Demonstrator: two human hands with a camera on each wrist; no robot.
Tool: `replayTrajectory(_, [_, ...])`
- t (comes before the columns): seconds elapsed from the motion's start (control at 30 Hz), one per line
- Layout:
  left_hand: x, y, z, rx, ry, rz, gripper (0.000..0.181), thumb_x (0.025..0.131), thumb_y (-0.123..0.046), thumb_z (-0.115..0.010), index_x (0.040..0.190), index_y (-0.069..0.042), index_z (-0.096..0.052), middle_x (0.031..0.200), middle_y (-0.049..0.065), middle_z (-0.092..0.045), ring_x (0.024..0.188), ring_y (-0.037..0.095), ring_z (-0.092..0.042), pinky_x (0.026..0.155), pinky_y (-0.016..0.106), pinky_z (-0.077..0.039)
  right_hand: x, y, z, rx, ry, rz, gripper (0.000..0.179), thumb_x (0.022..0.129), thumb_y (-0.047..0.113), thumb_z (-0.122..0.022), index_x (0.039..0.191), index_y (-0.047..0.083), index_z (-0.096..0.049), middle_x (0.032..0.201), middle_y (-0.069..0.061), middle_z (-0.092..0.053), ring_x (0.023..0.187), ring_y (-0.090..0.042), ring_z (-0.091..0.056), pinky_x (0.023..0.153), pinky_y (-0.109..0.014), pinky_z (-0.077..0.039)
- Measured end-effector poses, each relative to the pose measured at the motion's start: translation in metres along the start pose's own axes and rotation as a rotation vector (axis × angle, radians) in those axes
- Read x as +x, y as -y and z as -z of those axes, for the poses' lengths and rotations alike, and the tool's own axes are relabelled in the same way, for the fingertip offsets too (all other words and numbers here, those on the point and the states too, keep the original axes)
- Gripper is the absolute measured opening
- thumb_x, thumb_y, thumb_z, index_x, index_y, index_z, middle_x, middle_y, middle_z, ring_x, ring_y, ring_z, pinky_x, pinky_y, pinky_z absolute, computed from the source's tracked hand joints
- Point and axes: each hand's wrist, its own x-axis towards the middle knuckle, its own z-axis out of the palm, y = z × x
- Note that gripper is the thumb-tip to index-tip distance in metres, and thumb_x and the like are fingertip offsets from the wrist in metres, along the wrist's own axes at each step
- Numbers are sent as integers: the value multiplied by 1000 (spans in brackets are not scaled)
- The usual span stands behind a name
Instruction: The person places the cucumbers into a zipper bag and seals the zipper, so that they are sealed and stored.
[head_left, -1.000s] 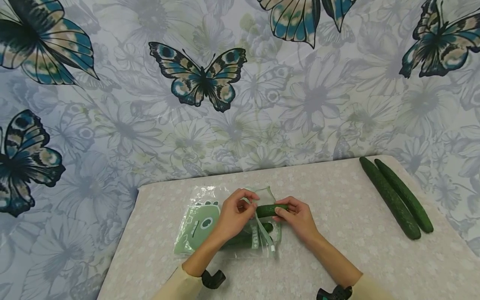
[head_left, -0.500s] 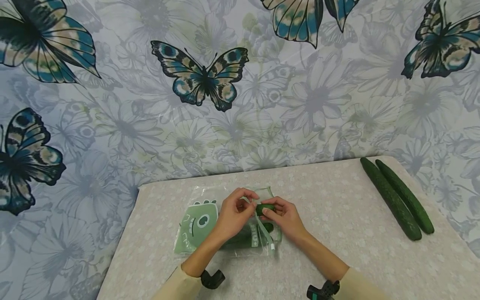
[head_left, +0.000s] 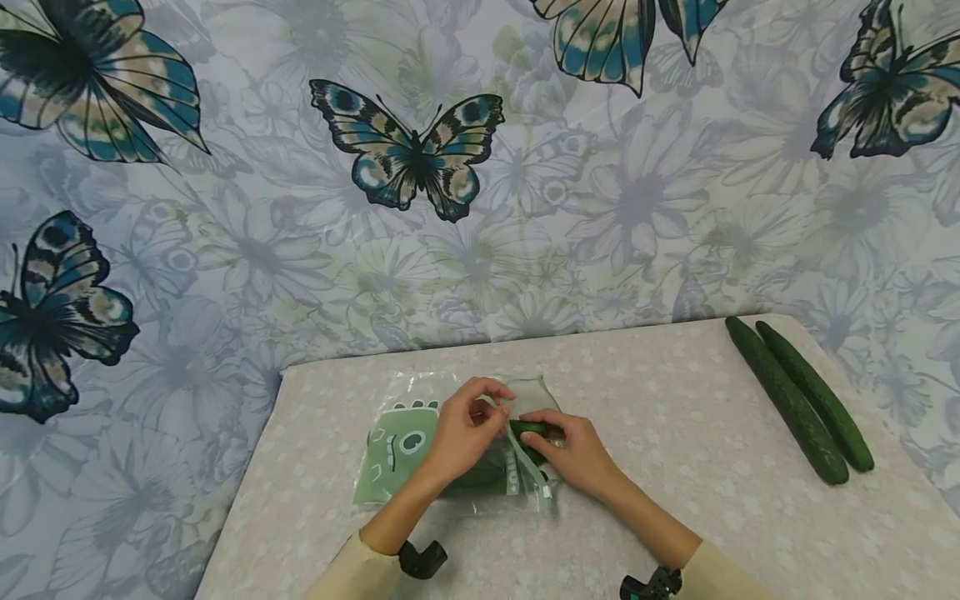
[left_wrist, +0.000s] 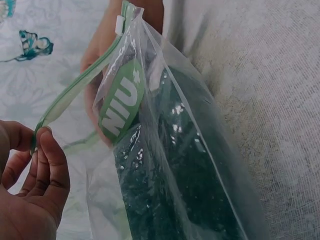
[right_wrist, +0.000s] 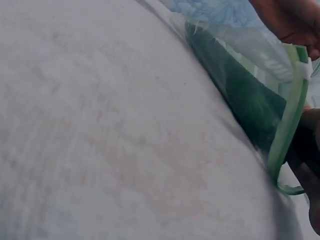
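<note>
A clear zip bag (head_left: pixel 393 462) with a green cartoon print lies on the table, its mouth facing right. My left hand (head_left: pixel 463 429) pinches the upper edge of the mouth and holds it raised; the green zip strip (left_wrist: pixel 67 92) bows away from those fingers in the left wrist view. At the opening, my right hand (head_left: pixel 577 450) grips the end of a cucumber (head_left: pixel 524 427), thumb in front and fingers behind. Most of that cucumber is hidden by the bag and the left hand. Dark green cucumbers (left_wrist: pixel 185 155) show through the plastic in the left wrist view.
Two long cucumbers (head_left: pixel 791 404) lie side by side near the table's right edge. A pale flowered cloth covers the table (head_left: pixel 660 375). Behind it hangs a backdrop (head_left: pixel 480 275) printed with butterflies. A white slider (left_wrist: pixel 119 25) sits at one end of the zip strip.
My right hand has moved left to the bag mouth, then slightly down, and the cucumber has slid further into the bag. My left hand keeps its pinch on the edge.
</note>
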Motion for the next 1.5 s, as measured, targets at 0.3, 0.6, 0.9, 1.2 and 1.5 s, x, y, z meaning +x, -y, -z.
replayTrajectory(0.3, [-2, 2, 2, 6, 3, 42, 16, 104, -7, -68, 119, -10, -73, 109, 12, -64, 73, 16, -71, 65, 29, -63, -1, 0, 6, -250, 10, 139, 27, 100, 21, -77, 127, 18, -79, 123, 2, -80, 112, -16, -76, 96, -37, -64])
replayTrajectory(0.6, [-1, 3, 1, 9, -1, 71, 18, 102, -3, -67, 119, -8, -74, 108, 12, -65, 72, 12, -69, 65, 27, -62, 2, 0, 18, -183, 106, 87, 25, 101, 17, -76, 126, 20, -79, 126, 2, -80, 117, -21, -75, 101, -44, -62])
replayTrajectory(0.9, [-1, 5, 0, 11, 12, 62, 18, 104, -4, -65, 120, -5, -73, 108, 12, -64, 70, 12, -68, 64, 28, -62, -7, 2, 28, -242, 101, 128, 29, 101, 19, -76, 130, 17, -77, 128, 2, -79, 120, -21, -75, 104, -45, -62])
replayTrajectory(1.2, [-2, 7, -2, -1, 21, 77, 19, 104, -5, -65, 121, -7, -73, 109, 11, -65, 71, 12, -67, 65, 28, -61, -40, 3, 74, -217, 6, 83, 24, 104, 21, -73, 127, 14, -77, 124, -2, -80, 114, -20, -78, 100, -41, -64])
replayTrajectory(1.5, [-1, 10, -3, -2, 26, 63, 17, 104, -7, -66, 120, -10, -72, 108, 12, -64, 71, 11, -68, 67, 35, -64, -90, -6, 155, -361, -190, 78, 25, 101, 11, -76, 126, 9, -76, 118, -6, -82, 100, 0, -74, 85, -17, -62])
